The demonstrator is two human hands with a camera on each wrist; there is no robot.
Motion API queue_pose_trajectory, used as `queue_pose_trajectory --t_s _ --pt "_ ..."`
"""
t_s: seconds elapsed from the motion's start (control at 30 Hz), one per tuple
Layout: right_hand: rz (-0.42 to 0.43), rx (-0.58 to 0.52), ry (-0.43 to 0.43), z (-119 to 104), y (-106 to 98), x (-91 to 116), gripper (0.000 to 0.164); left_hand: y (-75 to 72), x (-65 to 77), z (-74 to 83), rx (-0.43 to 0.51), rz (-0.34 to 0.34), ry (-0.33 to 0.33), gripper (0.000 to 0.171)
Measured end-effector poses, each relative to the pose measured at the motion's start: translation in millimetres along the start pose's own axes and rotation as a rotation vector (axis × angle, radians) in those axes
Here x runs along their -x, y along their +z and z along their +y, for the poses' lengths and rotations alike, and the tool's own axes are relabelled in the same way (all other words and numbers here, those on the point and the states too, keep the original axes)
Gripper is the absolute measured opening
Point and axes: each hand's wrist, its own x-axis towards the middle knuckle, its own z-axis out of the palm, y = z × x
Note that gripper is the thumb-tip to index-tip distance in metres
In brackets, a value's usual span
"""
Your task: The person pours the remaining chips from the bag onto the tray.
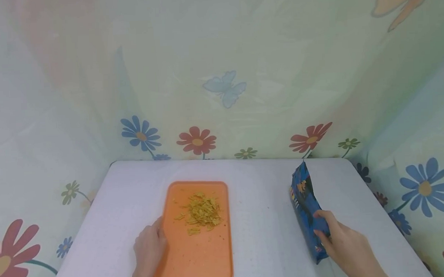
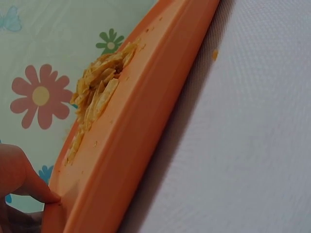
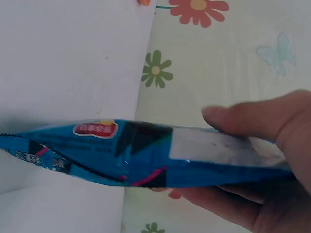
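An orange rectangular tray (image 1: 196,257) with a low raised rim lies left of the middle of the table. On its far half sits a heap of crushed yellow-brown flakes (image 1: 203,211), seen side-on as the shredded pile (image 2: 99,80) in the left wrist view. My left hand (image 1: 149,247) grips the tray's left edge, a fingertip pressing at the rim. To the right, my right hand (image 1: 344,242) holds a blue snack bag (image 1: 304,205) on its narrow side, thumb on one face and fingers on the other. The bag's printed side (image 3: 97,141) shows in the right wrist view.
A white-covered table (image 1: 262,235) stands against a flower-print curtain (image 1: 265,124) that also hangs at both sides. A few tiny crumbs are scattered on the table between tray and bag. One orange crumb (image 2: 215,54) lies beside the tray.
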Motion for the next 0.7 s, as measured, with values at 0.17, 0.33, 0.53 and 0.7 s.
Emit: queue_pose_trajectory --t_s 0.17,0.33,0.53,0.7 --pt "-0.288 -0.175 0.125 -5 -5 0 0.068 -2.1 0.4 1.8 0.005 -0.021 -0.014 0.043" --pt "-0.357 -0.255 0.117 -16 -1 -2 0.078 -4.0 0.6 2.1 0.009 -0.023 -0.015 0.042" --pt "-0.129 -0.208 -0.152 -37 22 -2 0.079 -3.8 0.4 0.3 -0.006 -0.003 -0.003 0.042" --pt "-0.155 -0.188 -0.192 -53 41 -7 0.059 -2.8 -0.4 -0.2 0.019 -0.022 -0.016 0.043"
